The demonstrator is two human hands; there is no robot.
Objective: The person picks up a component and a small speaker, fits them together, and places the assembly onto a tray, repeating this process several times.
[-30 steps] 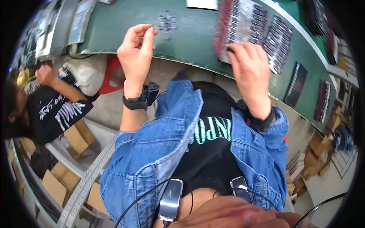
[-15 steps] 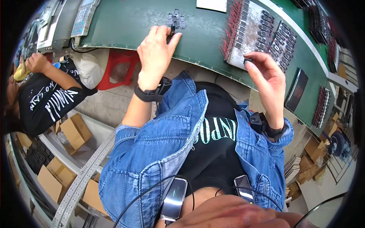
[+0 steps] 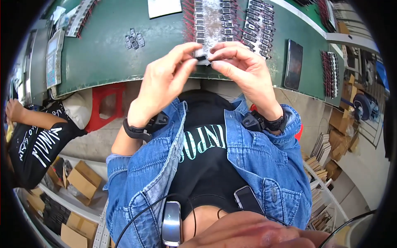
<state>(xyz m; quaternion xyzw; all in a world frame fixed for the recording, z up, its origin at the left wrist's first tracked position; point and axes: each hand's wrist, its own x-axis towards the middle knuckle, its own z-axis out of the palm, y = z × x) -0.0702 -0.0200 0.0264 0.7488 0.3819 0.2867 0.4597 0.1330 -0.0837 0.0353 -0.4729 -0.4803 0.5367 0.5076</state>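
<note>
My hands meet over the near edge of the green table, in front of a board of parts. Between their fingertips is a small black part (image 3: 202,58), blurred and half covered. My left hand (image 3: 163,80) pinches it from one side with thumb and forefinger. My right hand (image 3: 244,72) closes on it from the other side, thumb against fingertips. Whether it is one piece or two pressed together, I cannot tell. A loose cluster of small black rectangular parts (image 3: 134,40) lies to the left on the table.
Behind my hands, a board (image 3: 212,22) carries rows of black parts with red wires. A second rack of parts (image 3: 259,25) lies beside it. Rightward are a dark phone-like slab (image 3: 293,64) and another wired strip (image 3: 330,74). A person (image 3: 41,132) works at far left, near a red stool (image 3: 105,105).
My left hand has come from beside the cluster and my right hand has swung inward. Held apart before, they now meet at the small black part. The view has shifted rightward.
</note>
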